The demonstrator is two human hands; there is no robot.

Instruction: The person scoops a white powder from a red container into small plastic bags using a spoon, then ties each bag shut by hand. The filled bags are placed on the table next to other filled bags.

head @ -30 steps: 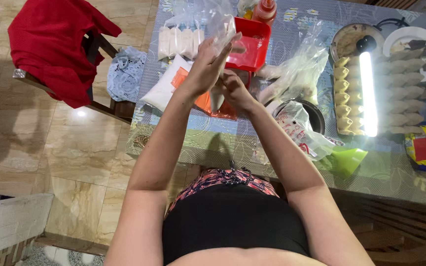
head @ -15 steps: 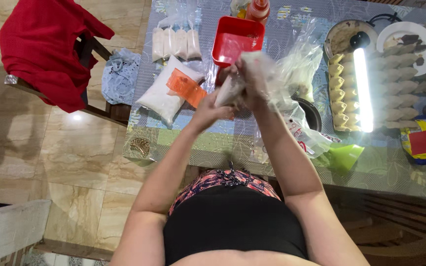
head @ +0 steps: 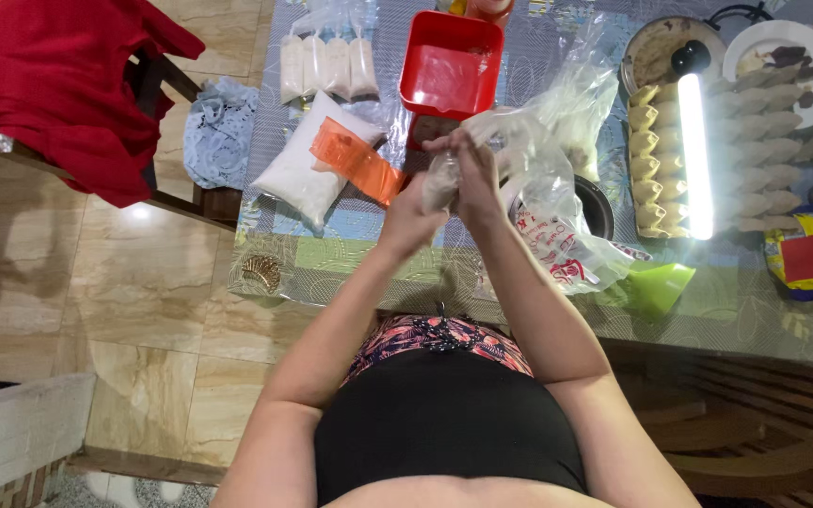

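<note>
— Head view: what has changed?

— Your hands have dropped from high over the red tray (head: pixel 451 64) to chest height, over the worktop (head: pixel 378 259).

— And the grip?

— Your left hand (head: pixel 413 214) and right hand (head: pixel 474 179) are both closed tight around the small clear bag (head: pixel 444 177), pressed together.

My left hand (head: pixel 413 214) hides the small clear bag's (head: pixel 441 181) bottom (contents blurred); the red tray (head: pixel 451 68) meets the top edge.
</note>
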